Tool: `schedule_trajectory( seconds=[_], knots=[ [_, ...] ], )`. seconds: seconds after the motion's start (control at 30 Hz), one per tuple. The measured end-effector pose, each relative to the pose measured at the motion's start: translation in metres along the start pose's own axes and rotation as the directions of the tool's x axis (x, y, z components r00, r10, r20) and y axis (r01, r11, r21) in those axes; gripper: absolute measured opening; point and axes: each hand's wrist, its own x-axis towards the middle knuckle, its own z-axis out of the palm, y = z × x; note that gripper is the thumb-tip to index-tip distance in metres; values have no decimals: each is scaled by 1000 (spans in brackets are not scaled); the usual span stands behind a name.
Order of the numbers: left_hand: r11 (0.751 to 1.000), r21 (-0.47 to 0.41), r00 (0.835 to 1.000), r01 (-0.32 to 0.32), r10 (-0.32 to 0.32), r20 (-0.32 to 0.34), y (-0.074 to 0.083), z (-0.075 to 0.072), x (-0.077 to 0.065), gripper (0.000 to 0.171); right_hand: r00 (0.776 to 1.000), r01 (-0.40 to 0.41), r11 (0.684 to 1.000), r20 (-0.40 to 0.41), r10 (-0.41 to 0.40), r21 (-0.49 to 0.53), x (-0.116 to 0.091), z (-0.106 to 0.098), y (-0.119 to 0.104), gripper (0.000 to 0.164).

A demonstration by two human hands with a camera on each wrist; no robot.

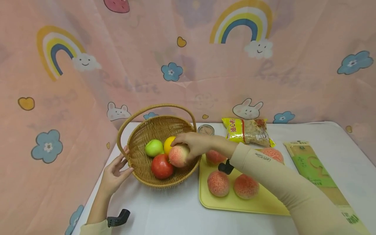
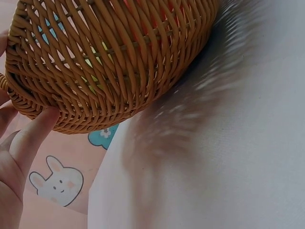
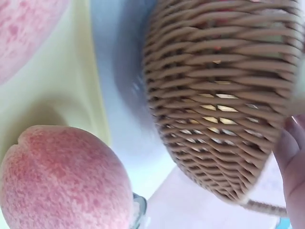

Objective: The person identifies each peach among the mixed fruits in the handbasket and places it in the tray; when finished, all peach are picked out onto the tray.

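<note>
In the head view a brown wicker basket [image 1: 163,186] with an arched handle stands on the white table. Inside it lie a green apple [image 1: 153,148], a red apple [image 1: 162,166] and an orange [image 1: 168,143], partly hidden. My right hand [image 1: 194,143] holds a pink peach [image 1: 178,156] among this fruit, over the basket's right part. With my left hand [image 1: 115,173] I grip the basket's left rim near the handle's base; the left wrist view shows a fingertip [image 2: 46,117] against the weave. The held peach is hidden in the right wrist view.
Right of the basket, a yellow tray [image 1: 217,206] carries several more peaches [image 1: 218,183]. Behind it are a small glass jar [image 1: 206,130] and a yellow food bag [image 1: 248,131]. A green-and-tan flat package [image 1: 317,169] lies at the right. A pink printed cloth [image 1: 188,94] hangs behind.
</note>
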Motion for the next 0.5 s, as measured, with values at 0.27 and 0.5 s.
schedule_trajectory(
  seconds=[0.27,0.5],
  knots=[
    [1000,2,1000,11,-11,9,3,0,-1,58,987,29,978,-163,5,208,-26,-18,-2,63],
    [1000,-17,1000,9,-9,10,3,0,0,62,960,49,924,-274,62,380,-63,-20,9,66]
  ],
)
